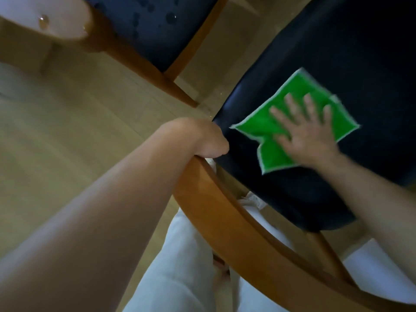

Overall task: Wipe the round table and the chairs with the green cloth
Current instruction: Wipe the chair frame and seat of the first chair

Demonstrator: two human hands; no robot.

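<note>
Left hand [202,138] gripping chair back [225,212]; right hand [308,134], fingers spread flat, pressing green cloth [254,127] on chair seat [337,52]. Step: seat wiping; next, likely sweeping toward seat's far edge.

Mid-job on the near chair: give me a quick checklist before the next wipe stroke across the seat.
1. Cloth flat on the seat: ok, spread out, one corner slightly folded.
2. Right hand pressing the cloth: ok, fingers spread flat on it.
3. Left hand steadying the chair: ok, its grip curls over the wooden backrest.
4. Room to wipe: ok, dark seat shows bare around the cloth.
5. Seat clean so far: cannot tell, too dark and blurred.
6. Other chair done: not ok, droplets sit on its seat.
</note>
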